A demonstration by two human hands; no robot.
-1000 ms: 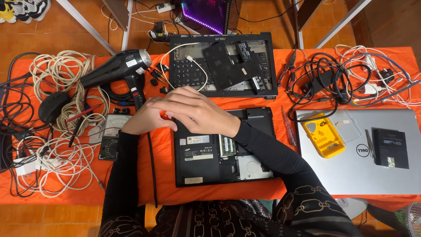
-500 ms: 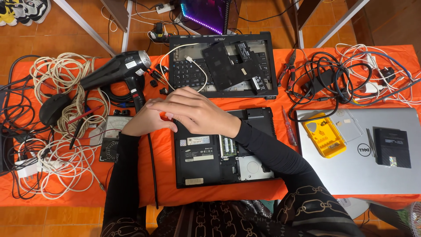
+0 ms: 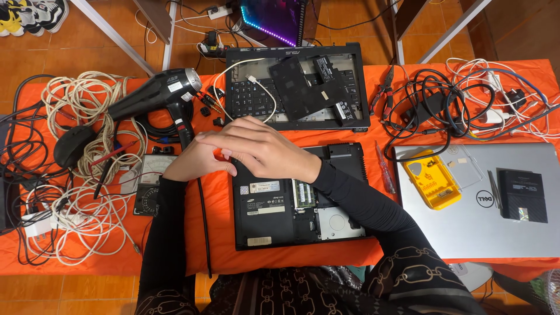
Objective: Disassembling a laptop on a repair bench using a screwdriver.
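- The right hand [image 3: 262, 149] lies flat over the left hand [image 3: 195, 160], fingers stretched out and close together, at the far-left corner of the opened black laptop [image 3: 297, 195]
- The left hand's fingers curl around a small orange-red tool [image 3: 220, 154], mostly hidden
- Both hands sit as they did a second ago, so the work at that corner goes on
- A black hair dryer [image 3: 154, 93] lies just beyond on the orange table [image 3: 216, 239]

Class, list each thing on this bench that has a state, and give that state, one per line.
Black laptop: upside down, bottom cover off, insides exposed.
Silver laptop: lid closed.
Keyboard frame: stripped, loose panel on it.
Yellow bit case: open.
Right hand: over left hand, red-handled tool between.
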